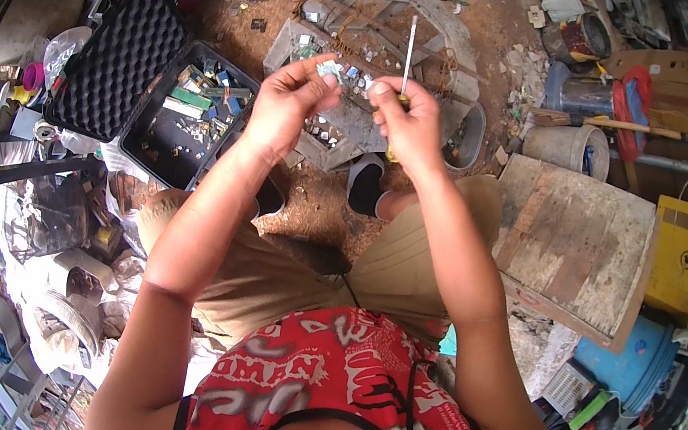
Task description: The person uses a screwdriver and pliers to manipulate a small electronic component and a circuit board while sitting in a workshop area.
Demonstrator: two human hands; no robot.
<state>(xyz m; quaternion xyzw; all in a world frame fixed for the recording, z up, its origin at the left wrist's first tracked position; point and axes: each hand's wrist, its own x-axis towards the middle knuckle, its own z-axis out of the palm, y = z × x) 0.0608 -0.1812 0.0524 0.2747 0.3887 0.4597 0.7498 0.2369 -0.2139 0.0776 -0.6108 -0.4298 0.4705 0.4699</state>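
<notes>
My left hand (pixel 289 109) pinches a small pale greenish-white piece (pixel 330 71), perhaps a bit of circuit board, between thumb and fingers. A little to the right, my right hand (pixel 411 125) is closed around a screwdriver (pixel 411 47). Its metal shaft points away from me, and part of its yellow and dark handle shows below the fist. A tiny whitish bit shows at the right thumb tip; whether it is held I cannot tell. Beneath both hands, a worn grey slab (pixel 348 127) carries several small electronic parts. The two hands are slightly apart.
On the left lies an open black case (pixel 155 142) with a foam-lined lid (pixel 122 62) and loose boards inside. A wooden board (pixel 571 240), a yellow box (pixel 686 257) and a blue bucket (pixel 628 364) stand at right. A whitish bucket (pixel 563 150) sits farther back.
</notes>
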